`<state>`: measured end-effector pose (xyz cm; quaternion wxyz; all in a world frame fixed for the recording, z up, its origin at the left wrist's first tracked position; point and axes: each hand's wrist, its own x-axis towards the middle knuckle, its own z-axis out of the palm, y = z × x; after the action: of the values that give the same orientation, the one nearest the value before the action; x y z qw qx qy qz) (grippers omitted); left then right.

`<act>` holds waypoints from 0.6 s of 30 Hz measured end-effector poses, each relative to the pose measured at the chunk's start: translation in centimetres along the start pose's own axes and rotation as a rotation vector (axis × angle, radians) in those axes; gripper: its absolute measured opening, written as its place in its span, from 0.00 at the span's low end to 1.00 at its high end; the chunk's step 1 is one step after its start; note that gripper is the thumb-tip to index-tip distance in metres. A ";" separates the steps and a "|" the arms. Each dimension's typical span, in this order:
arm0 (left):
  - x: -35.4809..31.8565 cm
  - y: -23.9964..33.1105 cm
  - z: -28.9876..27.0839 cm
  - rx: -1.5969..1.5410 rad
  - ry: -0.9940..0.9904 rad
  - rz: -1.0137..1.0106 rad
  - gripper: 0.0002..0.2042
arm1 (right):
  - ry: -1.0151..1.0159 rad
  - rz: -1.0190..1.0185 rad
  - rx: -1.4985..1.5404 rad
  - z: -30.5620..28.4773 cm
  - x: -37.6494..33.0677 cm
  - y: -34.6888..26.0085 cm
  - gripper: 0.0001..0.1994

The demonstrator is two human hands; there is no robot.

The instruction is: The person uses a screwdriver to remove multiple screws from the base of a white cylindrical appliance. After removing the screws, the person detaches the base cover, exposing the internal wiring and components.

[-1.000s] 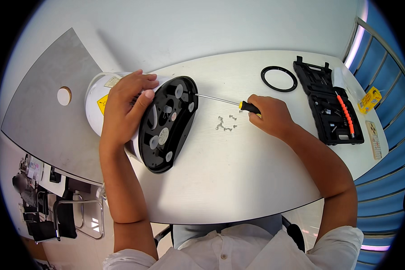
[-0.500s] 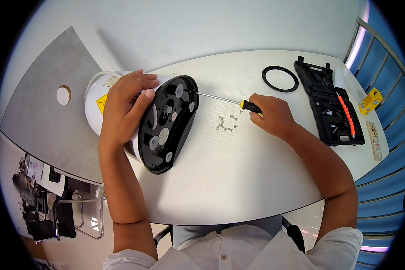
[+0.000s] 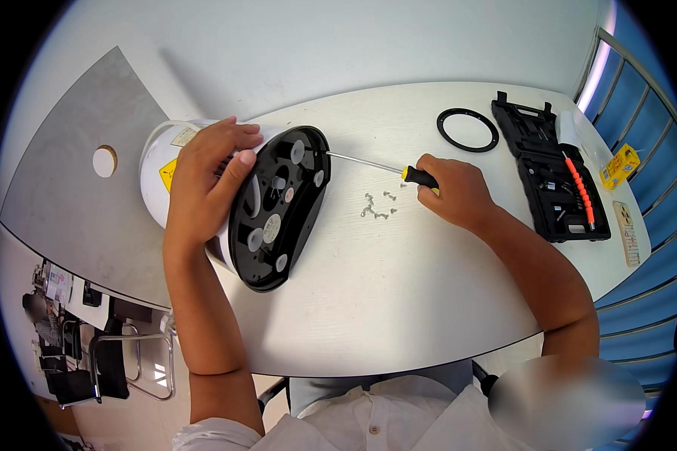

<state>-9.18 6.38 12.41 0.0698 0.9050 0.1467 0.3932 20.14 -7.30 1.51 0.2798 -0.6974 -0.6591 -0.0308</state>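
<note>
A white, rounded appliance (image 3: 153,177) lies on its side on the table, its black base plate (image 3: 274,203) facing right. On that plate are suction-cup feet and a pale label. My left hand (image 3: 207,169) grips the body just behind the base, fingers bent over the top and thumb near the plate's rim. In my right hand (image 3: 455,192) is a screwdriver (image 3: 365,162) with a yellow-and-black handle, held nearly level. Its tip meets the upper right edge of the base; the exact contact is too small to see. Several small screws (image 3: 368,207) lie loose below the shaft.
A black ring (image 3: 468,112) lies at the back right. Beside it are an open black tool case (image 3: 534,177), an orange flexible shaft (image 3: 579,188), a yellow box (image 3: 619,167) and a remote control (image 3: 631,233). A grey table (image 3: 68,195) adjoins on the left; metal rails stand right.
The view has shifted very slightly. Both hands, the screwdriver and the appliance keep nearly the same places.
</note>
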 end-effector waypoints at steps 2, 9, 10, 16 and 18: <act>0.0 0.1 0.1 0.002 0.000 0.000 0.13 | 0.000 -0.005 -0.011 0.0 0.0 0.0 0.06; 0.0 0.2 0.0 0.013 -0.002 -0.017 0.13 | 0.019 -0.031 -0.019 0.3 -0.1 0.1 0.06; 0.0 0.2 0.0 0.014 -0.002 -0.022 0.13 | 0.008 -0.021 -0.021 0.3 -0.1 0.1 0.06; -0.3 0.1 -0.4 -0.024 -0.099 -0.134 0.16 | -0.054 0.015 -0.015 0.1 0.0 -0.2 0.06; -0.3 0.0 -0.5 -0.020 -0.107 -0.122 0.16 | -0.075 0.031 -0.001 0.0 -0.1 -0.3 0.07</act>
<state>-9.76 6.24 12.56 0.1104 0.9133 0.1938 0.3408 19.80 -7.36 1.60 0.2549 -0.7083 -0.6583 -0.0009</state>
